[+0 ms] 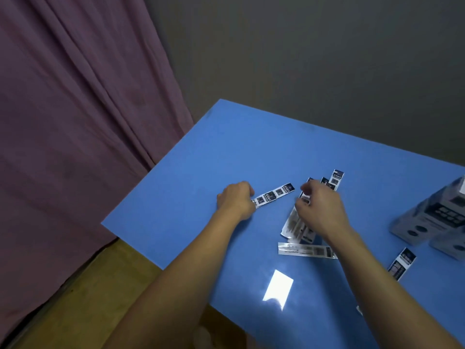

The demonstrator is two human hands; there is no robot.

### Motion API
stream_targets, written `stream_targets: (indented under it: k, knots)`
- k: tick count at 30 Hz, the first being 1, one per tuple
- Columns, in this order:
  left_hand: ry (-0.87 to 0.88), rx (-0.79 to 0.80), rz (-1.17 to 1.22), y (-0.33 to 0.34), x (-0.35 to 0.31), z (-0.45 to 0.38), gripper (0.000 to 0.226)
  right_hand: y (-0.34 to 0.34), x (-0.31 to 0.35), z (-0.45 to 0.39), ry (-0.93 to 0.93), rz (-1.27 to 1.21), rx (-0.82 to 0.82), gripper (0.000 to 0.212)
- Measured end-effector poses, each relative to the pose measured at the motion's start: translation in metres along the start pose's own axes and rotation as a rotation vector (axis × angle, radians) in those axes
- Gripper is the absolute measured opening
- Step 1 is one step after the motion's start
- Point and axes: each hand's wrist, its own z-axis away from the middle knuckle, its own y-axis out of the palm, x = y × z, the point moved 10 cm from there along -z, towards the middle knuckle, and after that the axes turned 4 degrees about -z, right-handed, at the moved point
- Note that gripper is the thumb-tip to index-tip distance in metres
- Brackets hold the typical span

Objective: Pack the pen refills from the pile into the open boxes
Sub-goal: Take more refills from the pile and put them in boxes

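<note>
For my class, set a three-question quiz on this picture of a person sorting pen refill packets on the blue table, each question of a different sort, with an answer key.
1. True or false: the left hand grips one end of a refill packet lying on the blue table.
2. Multiple choice: where do the boxes stand? A) beside the left hand B) at the table's right edge of view C) on the floor
3. Fill in: the right hand reaches into the ___ of packets.

Key: 1 true; 2 B; 3 pile
</note>
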Motion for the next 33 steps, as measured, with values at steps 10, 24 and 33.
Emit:
stream_targets:
  k: [10, 24, 33]
  knots:
    - [0.075, 0.034, 0.038, -0.012, 0.003, 0.007, 0.002, 0.012, 0.004, 0.006, 0.046, -0.071, -0.037, 0.035]
    - [0.143, 0.127, 0.17, -0.008, 0.019, 0.007, 0.04, 0.013, 0.006, 0.013, 0.09, -0.065, -0.069, 0.032]
    - [0.182, 0.122, 0.12, -0.021, 0.032, 0.011, 0.027, 0.023, 0.014, 0.026, 0.081, -0.059, -0.038, 0.036]
